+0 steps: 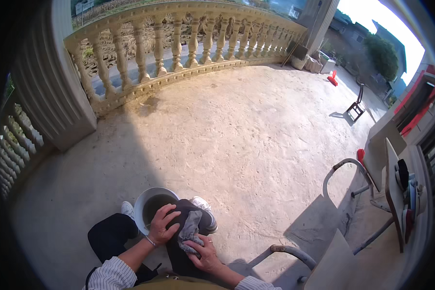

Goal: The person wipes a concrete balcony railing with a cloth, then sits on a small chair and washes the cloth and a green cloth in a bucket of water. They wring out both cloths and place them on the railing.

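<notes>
My right hand (204, 253) grips a crumpled grey cloth (191, 226), whose upper part lies over my dark-trousered knee. Fingers spread, my left hand (163, 224) rests at the side of that same knee, near the rim of a light-coloured bucket (140, 203); it holds nothing that I can see. Dark water (154, 206) stands in the bucket, which is on the floor between my legs. A white shoe (204, 204) shows on each side of the bucket.
Chairs with rusty metal tube frames (293, 250) stand at the right, one with shoes (402, 174) on it. A concrete balustrade (192, 43) and a fluted pillar (54, 79) edge the concrete floor. Farther off are a small dark chair (357, 108) and a red object (332, 78).
</notes>
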A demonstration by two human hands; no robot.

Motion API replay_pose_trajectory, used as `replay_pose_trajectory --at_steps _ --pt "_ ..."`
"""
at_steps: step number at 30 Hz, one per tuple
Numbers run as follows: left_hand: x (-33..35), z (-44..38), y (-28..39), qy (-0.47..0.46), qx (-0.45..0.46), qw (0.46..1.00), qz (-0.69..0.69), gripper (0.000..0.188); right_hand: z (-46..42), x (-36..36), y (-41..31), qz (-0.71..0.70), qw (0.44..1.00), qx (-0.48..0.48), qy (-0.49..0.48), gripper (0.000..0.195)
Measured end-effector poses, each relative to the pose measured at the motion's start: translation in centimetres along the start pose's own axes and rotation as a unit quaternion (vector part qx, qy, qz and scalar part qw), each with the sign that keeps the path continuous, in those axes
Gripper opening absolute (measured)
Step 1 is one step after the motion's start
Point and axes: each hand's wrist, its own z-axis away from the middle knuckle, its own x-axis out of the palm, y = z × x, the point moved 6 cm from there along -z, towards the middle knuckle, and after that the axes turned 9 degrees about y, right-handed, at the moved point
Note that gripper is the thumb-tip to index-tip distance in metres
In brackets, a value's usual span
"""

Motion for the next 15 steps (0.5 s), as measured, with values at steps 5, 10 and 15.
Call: replay_pose_trajectory --at_steps 5,10,15 --pt "-6.9 -2.0 -1.0 -0.085 -0.057 0.991 0.087 0.031 6.5 -3.2 3.7 0.011 0.979 0.167 -0.118 0.039" --pt "-28.3 -2.4 -4.8 0.121 -0.005 0.987 -0.107 0.024 0.9 -7.4 3.6 -0.339 0.876 0.339 0.055 0.041" --pt "-50.9 13.3 -10.8 0.41 -0.321 0.845 -0.123 0.03 -8.7 -6.2 -2.4 -0.608 0.754 0.247 -0.002 0.056"
